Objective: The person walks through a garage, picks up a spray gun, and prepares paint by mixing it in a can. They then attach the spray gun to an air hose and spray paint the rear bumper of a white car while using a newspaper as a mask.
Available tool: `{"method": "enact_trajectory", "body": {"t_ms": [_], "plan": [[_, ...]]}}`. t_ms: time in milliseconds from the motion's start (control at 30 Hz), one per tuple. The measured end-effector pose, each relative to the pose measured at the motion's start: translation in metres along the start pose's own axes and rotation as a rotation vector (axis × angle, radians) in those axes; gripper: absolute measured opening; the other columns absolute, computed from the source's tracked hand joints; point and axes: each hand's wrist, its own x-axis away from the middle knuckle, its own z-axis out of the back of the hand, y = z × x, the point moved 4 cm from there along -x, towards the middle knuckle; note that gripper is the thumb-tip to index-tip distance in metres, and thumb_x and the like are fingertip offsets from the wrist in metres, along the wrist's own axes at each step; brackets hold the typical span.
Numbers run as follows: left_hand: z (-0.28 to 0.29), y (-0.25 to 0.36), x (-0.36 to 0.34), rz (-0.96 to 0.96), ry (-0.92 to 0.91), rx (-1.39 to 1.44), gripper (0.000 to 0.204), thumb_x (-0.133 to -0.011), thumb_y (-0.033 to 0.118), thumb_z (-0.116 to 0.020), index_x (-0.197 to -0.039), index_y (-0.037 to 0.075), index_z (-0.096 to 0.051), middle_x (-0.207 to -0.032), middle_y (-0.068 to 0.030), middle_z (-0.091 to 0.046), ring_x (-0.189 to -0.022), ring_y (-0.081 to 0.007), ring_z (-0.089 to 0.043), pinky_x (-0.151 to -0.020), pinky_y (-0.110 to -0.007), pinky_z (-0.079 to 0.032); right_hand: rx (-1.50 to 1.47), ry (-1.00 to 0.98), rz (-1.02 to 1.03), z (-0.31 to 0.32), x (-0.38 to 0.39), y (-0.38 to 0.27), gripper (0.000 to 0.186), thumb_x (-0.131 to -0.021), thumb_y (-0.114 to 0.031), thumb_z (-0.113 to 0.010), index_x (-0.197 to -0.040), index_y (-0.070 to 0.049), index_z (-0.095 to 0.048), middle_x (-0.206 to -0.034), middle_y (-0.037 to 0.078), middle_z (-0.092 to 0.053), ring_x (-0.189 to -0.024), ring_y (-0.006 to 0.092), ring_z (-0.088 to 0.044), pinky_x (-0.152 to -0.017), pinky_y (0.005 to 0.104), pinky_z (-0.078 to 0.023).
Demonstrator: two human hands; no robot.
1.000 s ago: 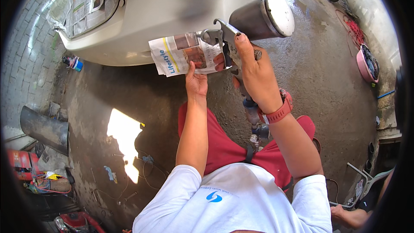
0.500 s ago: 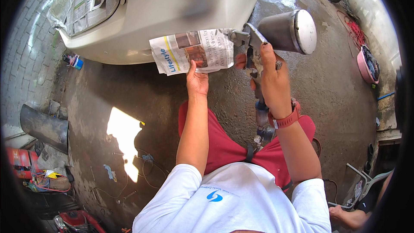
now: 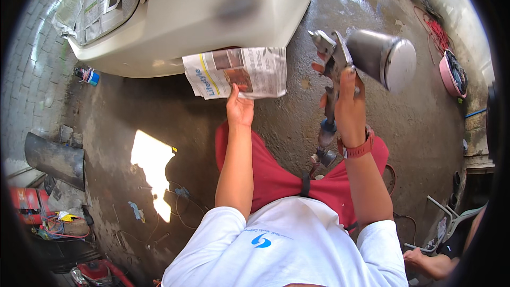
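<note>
My left hand [image 3: 240, 107] pinches the lower edge of a folded newspaper sheet [image 3: 265, 74], thumb on top. The sheet lies against or just in front of the lower edge of a cream-coloured car bumper [image 3: 180, 26], which has a dark grey patch near its middle. In my right hand [image 3: 349, 106] is a spray gun [image 3: 336, 56], its grip wrapped by my fingers. A metal paint cup [image 3: 377, 56] on the gun tilts to the right, and a hose fitting hangs below the grip. The nozzle sits right of the newspaper, apart from it.
More newspaper [image 3: 103, 5] masks the car at upper left. A blue can [image 3: 90, 76] stands by the wall. On the right are a pink basin [image 3: 450, 77], a red hose coil [image 3: 438, 37] and a chair frame [image 3: 451, 223] beside another person's hand [image 3: 425, 263]. A curved black panel [image 3: 56, 157] lies left.
The spray gun has moved right and slightly down, away from the newspaper. The newspaper and my left hand have shifted a little lower.
</note>
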Motion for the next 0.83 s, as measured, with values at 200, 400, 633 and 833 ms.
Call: {"method": "enact_trajectory", "body": {"t_ms": [200, 400, 633, 833], "plan": [[0.065, -0.047, 0.081, 0.153, 0.123, -0.050, 0.020, -0.103, 0.025, -0.073, -0.113, 0.008, -0.069, -0.114, -0.0052, -0.072, -0.121, -0.0261, -0.064, -0.110, -0.052, -0.048, -0.057, 0.019, -0.054, 0.032, 0.027, 0.092, 0.070, -0.113, -0.061, -0.036, -0.129, 0.000, -0.066, -0.113, 0.009, -0.076, -0.064, 0.0083, -0.058, -0.056, 0.0249, -0.045], [0.078, -0.044, 0.095, 0.107, 0.249, -0.217, 0.022, -0.101, 0.020, -0.075, -0.116, 0.005, -0.067, -0.116, -0.0061, -0.072, -0.111, -0.0218, -0.067, -0.103, -0.045, -0.051, 0.013, -0.069, -0.151, 0.028, 0.042, 0.152, 0.061, -0.115, -0.052, -0.039, -0.130, -0.002, -0.068, -0.110, 0.008, -0.077, -0.071, 0.0067, -0.060, -0.055, 0.0247, -0.045], [0.022, 0.076, 0.076, -0.381, 0.200, -1.176, 0.025, -0.098, 0.012, -0.079, -0.118, -0.002, -0.074, -0.107, -0.0064, -0.077, -0.096, -0.0134, -0.069, -0.090, -0.032, -0.054, -0.013, -0.194, -0.211, 0.010, 0.049, 0.171, 0.061, -0.115, -0.053, -0.039, -0.135, -0.003, -0.067, -0.116, 0.009, -0.077, -0.089, 0.0095, -0.068, -0.056, 0.0252, -0.045], [-0.088, 0.161, 0.046, -0.476, 0.034, -1.933, 0.028, -0.096, 0.023, -0.083, -0.117, 0.004, -0.080, -0.105, -0.0110, -0.082, -0.097, -0.0167, -0.072, -0.091, -0.032, -0.054, 0.045, -0.363, -0.124, 0.000, 0.038, 0.182, 0.058, -0.115, -0.053, -0.040, -0.142, -0.008, -0.064, -0.115, 0.009, -0.077, -0.091, 0.0091, -0.070, -0.055, 0.0253, -0.045]]}}
